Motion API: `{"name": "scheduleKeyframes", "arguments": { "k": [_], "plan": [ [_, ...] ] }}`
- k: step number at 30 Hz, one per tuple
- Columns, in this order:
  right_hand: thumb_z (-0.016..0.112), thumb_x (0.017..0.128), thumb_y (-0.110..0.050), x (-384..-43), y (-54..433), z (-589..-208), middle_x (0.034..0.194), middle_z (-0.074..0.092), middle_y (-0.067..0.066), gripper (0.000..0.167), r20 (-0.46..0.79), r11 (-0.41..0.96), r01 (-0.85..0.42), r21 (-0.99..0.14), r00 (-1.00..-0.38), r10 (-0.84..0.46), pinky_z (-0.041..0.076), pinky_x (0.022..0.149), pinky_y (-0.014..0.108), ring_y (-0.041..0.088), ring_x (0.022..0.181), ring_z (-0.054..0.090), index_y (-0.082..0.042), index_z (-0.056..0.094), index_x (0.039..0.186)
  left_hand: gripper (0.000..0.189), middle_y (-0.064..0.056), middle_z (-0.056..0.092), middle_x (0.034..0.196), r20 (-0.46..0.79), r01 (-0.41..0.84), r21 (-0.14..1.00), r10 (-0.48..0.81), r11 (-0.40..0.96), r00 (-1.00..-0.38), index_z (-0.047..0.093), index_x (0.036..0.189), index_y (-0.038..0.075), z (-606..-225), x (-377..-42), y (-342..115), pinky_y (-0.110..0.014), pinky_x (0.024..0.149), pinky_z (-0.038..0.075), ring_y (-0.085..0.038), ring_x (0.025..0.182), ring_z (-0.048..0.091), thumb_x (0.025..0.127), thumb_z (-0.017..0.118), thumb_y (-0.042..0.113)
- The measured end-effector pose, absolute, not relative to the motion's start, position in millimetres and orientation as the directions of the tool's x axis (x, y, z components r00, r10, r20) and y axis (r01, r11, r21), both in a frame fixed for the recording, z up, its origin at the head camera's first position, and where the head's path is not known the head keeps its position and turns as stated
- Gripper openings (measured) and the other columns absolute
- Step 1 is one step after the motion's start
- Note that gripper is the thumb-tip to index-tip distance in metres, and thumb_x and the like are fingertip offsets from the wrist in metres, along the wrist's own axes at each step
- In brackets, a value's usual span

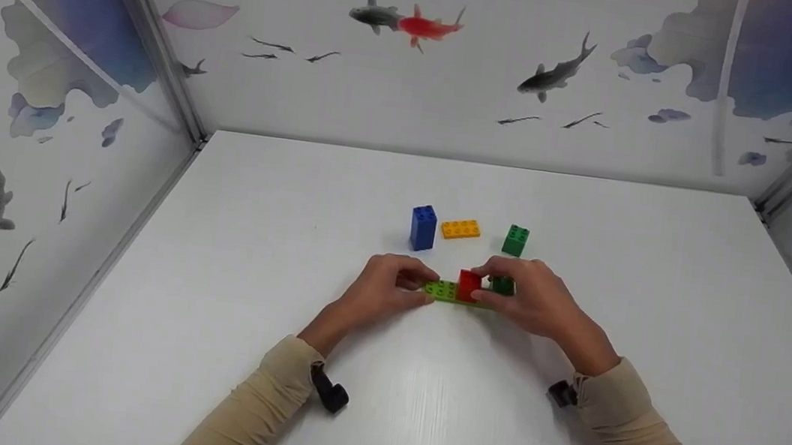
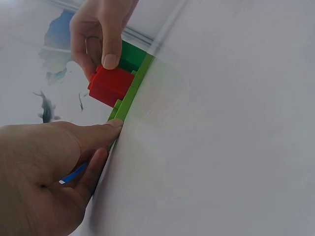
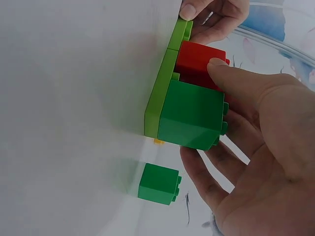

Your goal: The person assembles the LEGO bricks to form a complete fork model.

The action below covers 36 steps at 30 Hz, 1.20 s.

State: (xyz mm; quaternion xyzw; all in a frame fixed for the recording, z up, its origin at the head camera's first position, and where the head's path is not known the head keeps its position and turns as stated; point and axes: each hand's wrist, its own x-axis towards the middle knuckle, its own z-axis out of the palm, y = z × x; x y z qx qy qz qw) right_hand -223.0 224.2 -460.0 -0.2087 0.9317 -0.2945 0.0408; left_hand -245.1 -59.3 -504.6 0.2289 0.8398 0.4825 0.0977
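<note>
A long lime-green base (image 1: 442,290), with a seam across its side in the right wrist view, lies on the table. My left hand (image 1: 389,282) pinches its left end between thumb and fingers. Over its middle is a red brick (image 1: 468,286), which my right hand (image 1: 538,297) grips with the thumb on the near side. Whether the red brick is pressed fully down, I cannot tell. Beside it, a dark green brick (image 3: 189,113) stands on the right end of the base, partly hidden by my right hand in the head view.
Behind the hands stand a tall blue brick (image 1: 423,229), a flat yellow-orange plate (image 1: 461,229) and a separate green brick (image 1: 515,240). Printed panels enclose the white table (image 1: 279,193) at the back and sides.
</note>
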Motion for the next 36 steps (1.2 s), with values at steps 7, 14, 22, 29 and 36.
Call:
{"name": "scheduleKeyframes", "arguments": {
  "k": [7, 14, 22, 29, 36],
  "plan": [
    [0.084, 0.097, -0.028, -225.5, 226.6, -462.2, 0.124, 0.079, 0.001, 0.036, 0.053, 0.717, -0.364, -0.594, -0.908, -0.416, 0.063, 0.099, 0.046, 0.021, 0.107, 0.069, -0.02, 0.076, 0.131, 0.031, 0.008, 0.078, 0.123, 0.06, 0.297, 0.849, 0.478, 0.436, -0.876, 0.079, 0.128, 0.019, -502.9, -245.7, -58.5, -0.028, 0.1, 0.062, -0.01, 0.107, 0.072, 0.097, 0.083, 0.014],
    [0.084, 0.097, -0.026, -227.1, 227.4, -464.7, 0.127, 0.078, 0.003, 0.038, 0.053, 0.688, -0.357, -0.632, -0.906, -0.42, 0.063, 0.103, 0.047, 0.023, 0.114, 0.073, -0.018, 0.074, 0.132, 0.031, 0.009, 0.078, 0.122, 0.061, 0.295, 0.854, 0.48, 0.429, -0.875, 0.079, 0.128, 0.019, -503.6, -246.3, -59.0, -0.028, 0.1, 0.062, -0.01, 0.107, 0.072, 0.097, 0.083, 0.015],
    [0.084, 0.097, -0.022, -226.8, 222.9, -464.5, 0.125, 0.079, 0.004, 0.038, 0.061, 0.681, -0.368, -0.634, -0.901, -0.429, 0.062, 0.105, 0.047, 0.023, 0.113, 0.074, -0.013, 0.072, 0.132, 0.03, 0.007, 0.078, 0.12, 0.058, 0.295, 0.848, 0.476, 0.441, -0.878, 0.08, 0.126, 0.018, -503.9, -247.3, -59.5, -0.027, 0.099, 0.063, -0.009, 0.105, 0.072, 0.096, 0.084, 0.014],
    [0.084, 0.098, -0.026, -231.1, 226.3, -463.0, 0.128, 0.077, 0.005, 0.043, 0.043, 0.665, -0.377, -0.645, -0.887, -0.46, 0.063, 0.104, 0.048, 0.025, 0.117, 0.073, -0.013, 0.069, 0.136, 0.031, 0.008, 0.078, 0.12, 0.057, 0.293, 0.852, 0.479, 0.434, -0.876, 0.08, 0.126, 0.019, -503.4, -247.4, -60.3, -0.029, 0.099, 0.063, -0.01, 0.105, 0.072, 0.096, 0.083, 0.014],
    [0.083, 0.097, -0.036, -239.4, 240.6, -459.3, 0.128, 0.077, 0.008, 0.051, 0.104, 0.631, -0.392, -0.67, -0.89, -0.444, 0.062, 0.105, 0.053, 0.027, 0.119, 0.073, -0.009, 0.069, 0.138, 0.032, 0.008, 0.078, 0.122, 0.051, 0.287, 0.855, 0.482, 0.431, -0.875, 0.079, 0.128, 0.019, -503.7, -246.2, -60.2, -0.029, 0.1, 0.062, -0.01, 0.107, 0.072, 0.097, 0.083, 0.015]
  ]
}}
